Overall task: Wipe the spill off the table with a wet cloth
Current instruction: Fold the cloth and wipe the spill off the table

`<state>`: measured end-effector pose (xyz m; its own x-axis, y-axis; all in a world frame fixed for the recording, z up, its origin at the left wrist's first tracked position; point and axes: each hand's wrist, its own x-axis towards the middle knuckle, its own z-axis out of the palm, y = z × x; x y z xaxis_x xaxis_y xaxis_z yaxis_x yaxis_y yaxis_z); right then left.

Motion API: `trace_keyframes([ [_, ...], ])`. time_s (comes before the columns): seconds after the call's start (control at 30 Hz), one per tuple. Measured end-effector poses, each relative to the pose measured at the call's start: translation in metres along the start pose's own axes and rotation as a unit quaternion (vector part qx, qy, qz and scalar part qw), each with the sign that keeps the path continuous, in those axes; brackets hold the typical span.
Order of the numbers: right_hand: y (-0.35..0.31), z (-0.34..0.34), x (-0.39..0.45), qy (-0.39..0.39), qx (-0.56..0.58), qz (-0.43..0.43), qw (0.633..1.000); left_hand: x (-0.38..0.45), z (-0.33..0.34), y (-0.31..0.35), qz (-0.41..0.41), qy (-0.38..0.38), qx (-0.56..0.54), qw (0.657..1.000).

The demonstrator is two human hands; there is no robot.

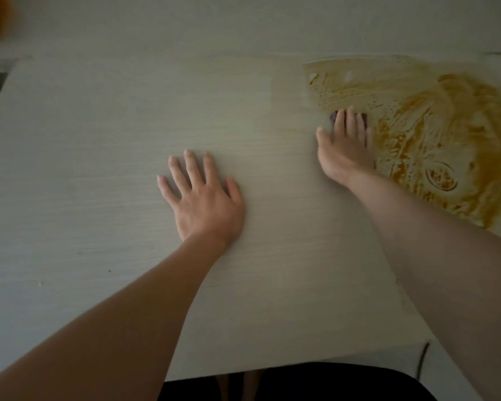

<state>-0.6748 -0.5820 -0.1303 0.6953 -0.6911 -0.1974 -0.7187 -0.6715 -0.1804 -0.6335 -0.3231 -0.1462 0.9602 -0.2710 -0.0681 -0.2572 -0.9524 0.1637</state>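
- Table (70, 169): pale top, filling the frame.
- Left hand (203, 195): centre; fingers spread flat on bare wood, holding nothing, likely as a brace.
- Right hand (344, 146): right of centre; straight fingers pressed a dark cloth (334, 115) down.
- Spill (431, 131): upper right, orange smears touching the cloth; mostly unwiped.

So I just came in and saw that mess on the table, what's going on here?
A person is wiping up an orange-brown spill smeared over the far right part of a pale table. The right hand presses a small dark cloth flat at the spill's left edge; the cloth is mostly hidden under the fingers. The left hand rests open on the table, away from the mess. Much of the spill remains, streaked, with a ring mark in it.
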Motion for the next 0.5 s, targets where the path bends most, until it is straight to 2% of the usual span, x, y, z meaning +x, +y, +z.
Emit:
trace_keyframes([
  [0.23, -0.064, 0.003, 0.038, -0.007, 0.022, -0.036, 0.999, 0.0, 0.002, 0.001, 0.0, 0.001, 0.005, 1.0],
  [0.4, -0.123, 0.024, 0.007, -0.013, 0.006, -0.134, 0.991, 0.0, 0.001, 0.0, -0.003, 0.001, 0.002, 1.0],
  [0.5, -0.114, 0.028, -0.014, -0.026, 0.0, -0.17, 0.985, -0.001, 0.0, 0.0, 0.0, -0.002, 0.0, 1.0],
])
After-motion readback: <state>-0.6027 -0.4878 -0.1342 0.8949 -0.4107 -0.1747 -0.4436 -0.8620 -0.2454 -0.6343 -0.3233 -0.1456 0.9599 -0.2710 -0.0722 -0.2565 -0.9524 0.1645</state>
